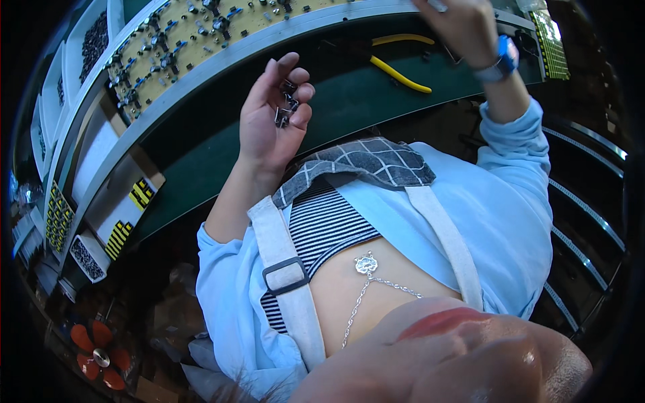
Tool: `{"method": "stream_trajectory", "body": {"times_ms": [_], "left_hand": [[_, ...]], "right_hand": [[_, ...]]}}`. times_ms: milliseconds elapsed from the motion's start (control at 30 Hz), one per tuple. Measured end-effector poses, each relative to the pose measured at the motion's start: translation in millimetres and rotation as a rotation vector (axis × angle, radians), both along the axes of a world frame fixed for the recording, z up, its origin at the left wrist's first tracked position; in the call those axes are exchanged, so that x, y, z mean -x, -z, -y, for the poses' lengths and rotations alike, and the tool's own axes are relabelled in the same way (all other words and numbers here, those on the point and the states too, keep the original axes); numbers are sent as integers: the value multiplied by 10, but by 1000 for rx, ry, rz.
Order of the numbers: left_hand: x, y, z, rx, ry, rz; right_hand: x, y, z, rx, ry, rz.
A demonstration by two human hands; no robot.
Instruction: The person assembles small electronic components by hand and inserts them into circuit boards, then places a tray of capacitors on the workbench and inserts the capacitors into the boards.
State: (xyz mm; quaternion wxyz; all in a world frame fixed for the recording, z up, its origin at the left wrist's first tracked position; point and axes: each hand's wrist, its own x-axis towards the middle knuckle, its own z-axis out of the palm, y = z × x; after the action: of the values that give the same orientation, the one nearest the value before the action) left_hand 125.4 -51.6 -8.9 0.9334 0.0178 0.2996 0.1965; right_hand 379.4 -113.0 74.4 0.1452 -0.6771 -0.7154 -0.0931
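Observation:
My left hand (274,114) is turned palm up at the centre left, its fingers curled around several small black electronic parts (287,104) with shiny metal legs. At the upper right, my right hand (465,30) reaches across the frame's top edge beside the board. Its fingers are blurred and partly cut off, and a small pale shiny spot shows near them. A watch with a blue edge (505,57) is on that wrist. Between the hands, pliers with yellow handles (402,75) lie on the dark green bench top (336,101).
A tan board (191,50) crowded with components stands beyond a pale metal rail (269,40). White bins of dark parts (96,40) line the far left, with a small white box (87,258) lower down. Yellow-and-black strips (119,238) lie nearby. An orange-bladed fan (101,356) is at the lower left.

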Motion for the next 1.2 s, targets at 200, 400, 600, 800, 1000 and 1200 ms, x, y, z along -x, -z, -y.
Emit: {"method": "stream_trajectory", "body": {"times_ms": [200, 400, 600, 800, 1000, 1200], "left_hand": [[125, 171, -15, -56, 65, 120], [159, 183, 3, -195, 135, 133], [64, 94, 123, -916, 81, -255], [-4, 126, 59, -753, -19, -40], [0, 71, 59, -911, 44, 28], [-49, 57, 41, -1437, -119, -62]], "right_hand": [[542, 778, 85, 183, -204, 141], [579, 781, 36, 222, -152, -90], [629, 559, 111, 642, -58, -1263], [837, 584, 228, 284, -118, -1368], [673, 553, 242, 318, -221, -1401], [623, 457, 267, 545, -219, -1592]]}}
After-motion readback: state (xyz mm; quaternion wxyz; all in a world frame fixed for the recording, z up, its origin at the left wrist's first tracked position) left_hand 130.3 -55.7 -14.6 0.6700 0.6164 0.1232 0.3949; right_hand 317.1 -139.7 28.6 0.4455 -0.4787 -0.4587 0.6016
